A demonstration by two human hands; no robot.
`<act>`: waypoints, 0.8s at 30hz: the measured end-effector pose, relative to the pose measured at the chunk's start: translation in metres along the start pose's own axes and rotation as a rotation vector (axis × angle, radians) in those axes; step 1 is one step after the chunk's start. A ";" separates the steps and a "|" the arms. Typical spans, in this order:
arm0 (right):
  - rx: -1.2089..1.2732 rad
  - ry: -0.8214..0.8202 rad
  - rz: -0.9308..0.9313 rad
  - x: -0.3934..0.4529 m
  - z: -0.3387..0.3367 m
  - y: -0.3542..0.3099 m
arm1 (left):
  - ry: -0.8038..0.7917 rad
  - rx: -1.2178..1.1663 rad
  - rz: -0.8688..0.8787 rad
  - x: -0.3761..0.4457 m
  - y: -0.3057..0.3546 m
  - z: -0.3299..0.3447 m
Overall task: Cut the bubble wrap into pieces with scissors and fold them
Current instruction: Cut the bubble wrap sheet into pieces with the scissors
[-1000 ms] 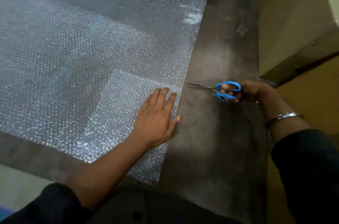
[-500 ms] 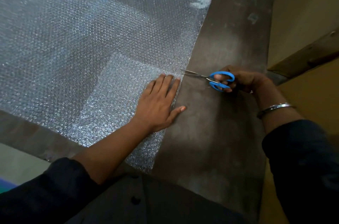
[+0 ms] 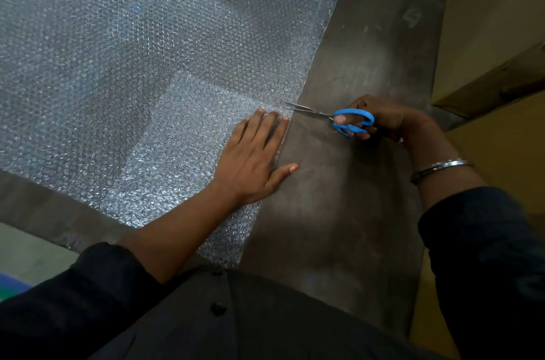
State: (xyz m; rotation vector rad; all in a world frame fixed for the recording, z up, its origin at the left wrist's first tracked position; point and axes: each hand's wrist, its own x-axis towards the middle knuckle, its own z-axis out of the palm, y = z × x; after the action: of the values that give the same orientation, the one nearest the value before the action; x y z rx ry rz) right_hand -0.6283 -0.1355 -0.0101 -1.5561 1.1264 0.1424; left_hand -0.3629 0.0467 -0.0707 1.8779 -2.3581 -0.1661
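Where blades meet bubble wrap (image 3: 147,64): scissors (image 3: 339,119) tip indistinct.

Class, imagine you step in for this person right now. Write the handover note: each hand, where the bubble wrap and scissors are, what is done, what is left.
Left hand: flat, fingers straight, pressing a folded bubble wrap piece at the sheet's right edge.
Right hand: grip on the blue-handled scissors, blade tips at the edge of the bubble wrap sheet.
Sheet lies spread on the dark table.
Done: one folded piece, apparently used as a template.
Left: make this cut, fold the piece, repeat.
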 end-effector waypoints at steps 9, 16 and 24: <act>0.023 0.013 0.035 0.000 -0.002 0.000 | -0.028 -0.003 0.009 -0.002 -0.003 -0.001; 0.057 -0.015 0.030 0.002 -0.003 0.002 | -0.019 -0.005 0.016 -0.001 -0.003 -0.001; 0.042 0.036 -0.009 0.011 -0.001 -0.003 | -0.038 -0.014 0.011 0.000 -0.003 -0.001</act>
State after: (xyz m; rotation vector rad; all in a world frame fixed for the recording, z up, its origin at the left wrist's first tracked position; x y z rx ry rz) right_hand -0.6206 -0.1433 -0.0143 -1.5315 1.1436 0.0851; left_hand -0.3598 0.0465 -0.0704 1.8720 -2.3846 -0.2183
